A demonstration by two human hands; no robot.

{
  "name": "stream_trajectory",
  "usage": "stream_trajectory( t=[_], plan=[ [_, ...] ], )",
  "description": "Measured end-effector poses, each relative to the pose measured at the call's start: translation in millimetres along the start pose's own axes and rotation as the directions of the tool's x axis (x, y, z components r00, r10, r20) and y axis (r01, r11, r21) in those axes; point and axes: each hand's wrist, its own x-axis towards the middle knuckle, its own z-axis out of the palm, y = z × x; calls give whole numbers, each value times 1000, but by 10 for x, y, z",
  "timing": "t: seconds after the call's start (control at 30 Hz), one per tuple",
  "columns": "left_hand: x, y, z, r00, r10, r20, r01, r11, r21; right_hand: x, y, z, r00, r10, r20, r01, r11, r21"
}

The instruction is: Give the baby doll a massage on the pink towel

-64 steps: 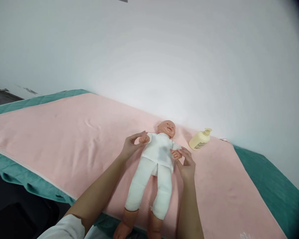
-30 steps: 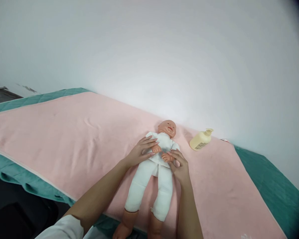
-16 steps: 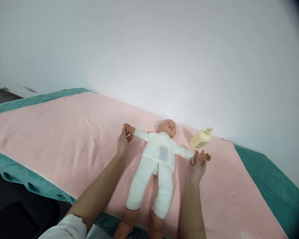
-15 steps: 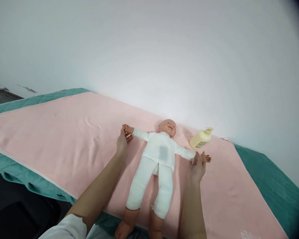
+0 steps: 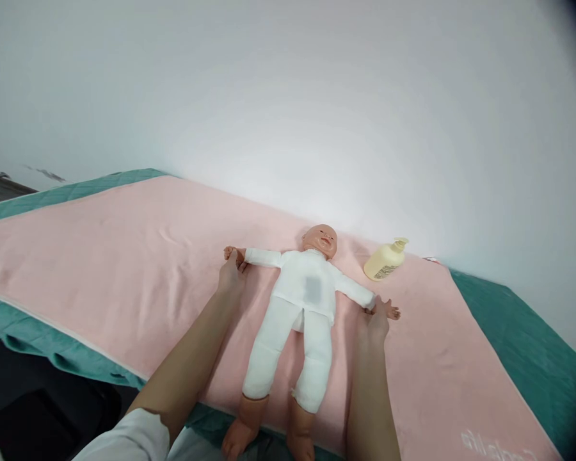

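Note:
A baby doll with a white cloth body lies on its back on a pink blanket, head toward the wall. Its bare feet reach the near edge of the bed. My left hand is closed round the doll's wrist on the left side, thumb on top. On the other side my right hand grips the doll's other wrist, and the small fingers stick out beyond it. Both doll arms are stretched out sideways. A grey square patch marks the doll's chest.
A pale yellow pump bottle lies tilted on the blanket, beyond my right hand. Green quilted bedding shows around the blanket. The white wall rises behind the bed. Something black stands at the lower left.
My left hand has drawn the doll's arm further out to the left, straightening it. My right hand has shifted slightly, lowering the other arm a little. The view has moved slightly.

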Motion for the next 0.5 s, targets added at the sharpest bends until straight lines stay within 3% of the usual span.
stream_trajectory(
  t=[0.1,0.27,0.4,0.5],
  plan=[
    [-71,21,38,998,-5,-60,3,1000,-29,-22,-74,7,999,16,-31,-17,999,-28],
    [-282,88,162,980,187,66,-190,980,50,-88,-405,199,992,67,-111,-66,998,19],
    [-479,121,258,896,363,256,-409,900,152,-187,-684,399,997,-58,-45,62,992,108],
    [-619,112,282,839,391,379,-491,843,217,-284,-812,494,985,-173,28,171,984,39]
  ],
)
